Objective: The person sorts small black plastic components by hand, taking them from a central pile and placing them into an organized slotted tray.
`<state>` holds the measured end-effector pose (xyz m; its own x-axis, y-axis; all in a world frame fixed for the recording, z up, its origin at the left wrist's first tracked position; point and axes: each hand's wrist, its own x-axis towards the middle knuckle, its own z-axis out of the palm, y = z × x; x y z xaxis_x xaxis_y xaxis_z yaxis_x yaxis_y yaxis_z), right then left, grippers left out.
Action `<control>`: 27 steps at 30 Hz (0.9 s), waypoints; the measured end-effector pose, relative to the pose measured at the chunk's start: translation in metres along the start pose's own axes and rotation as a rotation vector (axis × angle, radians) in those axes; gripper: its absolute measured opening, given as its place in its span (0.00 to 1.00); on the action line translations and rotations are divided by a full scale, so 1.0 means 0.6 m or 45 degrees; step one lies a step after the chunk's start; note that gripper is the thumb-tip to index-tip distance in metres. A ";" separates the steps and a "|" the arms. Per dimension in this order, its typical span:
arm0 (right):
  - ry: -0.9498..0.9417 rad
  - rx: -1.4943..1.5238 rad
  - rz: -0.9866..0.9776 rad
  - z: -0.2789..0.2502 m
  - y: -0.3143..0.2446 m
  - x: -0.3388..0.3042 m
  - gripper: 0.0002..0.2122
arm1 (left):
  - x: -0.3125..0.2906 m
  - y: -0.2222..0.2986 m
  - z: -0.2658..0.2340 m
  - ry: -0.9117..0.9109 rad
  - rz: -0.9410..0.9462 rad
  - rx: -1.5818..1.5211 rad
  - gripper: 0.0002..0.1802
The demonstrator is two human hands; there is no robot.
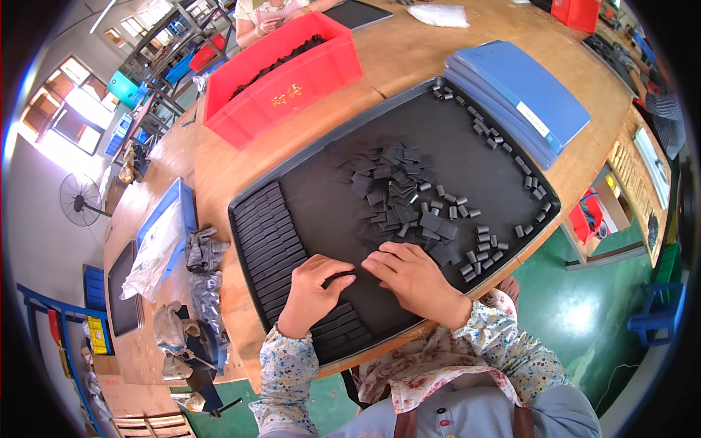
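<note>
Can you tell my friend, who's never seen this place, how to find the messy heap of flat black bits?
On the big wooden table, find the large black tray. Look near its middle, just past the person's right hand. The heap of flat black pieces is jumbled and overlapping, unlike the neat black rows to its left and little round tubes to its right.

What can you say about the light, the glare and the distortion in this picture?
Head view: the window at left is washed out by daylight; a bright reflection glares on the green floor; dark pieces stand out weakly against the black tray; the fisheye bends straight edges, and the corners go black.
</note>
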<state>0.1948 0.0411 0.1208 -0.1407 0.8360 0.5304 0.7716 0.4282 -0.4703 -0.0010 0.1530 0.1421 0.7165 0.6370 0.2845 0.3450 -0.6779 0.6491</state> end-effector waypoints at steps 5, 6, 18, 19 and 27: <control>-0.005 -0.119 0.093 0.006 0.011 -0.010 0.22 | -0.011 0.004 0.011 -0.118 -0.020 -0.125 0.10; 0.058 -0.076 0.099 0.007 0.010 -0.010 0.19 | -0.012 0.000 0.010 -0.147 0.032 -0.091 0.12; 0.363 0.618 0.203 -0.003 -0.019 -0.003 0.16 | -0.006 0.032 0.014 -0.288 -0.210 -0.664 0.07; 0.347 0.632 0.231 -0.010 -0.016 0.000 0.15 | -0.010 0.033 0.015 -0.339 -0.368 -0.830 0.05; 0.361 -0.548 0.574 -0.102 0.115 -0.024 0.13 | -0.008 0.024 0.016 -0.331 -0.355 -0.940 0.05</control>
<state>0.2881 0.0377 0.1240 0.3747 0.7534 0.5404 0.9029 -0.1642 -0.3972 0.0066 0.1366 0.1431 0.8121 0.5793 -0.0692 0.1094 -0.0348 0.9934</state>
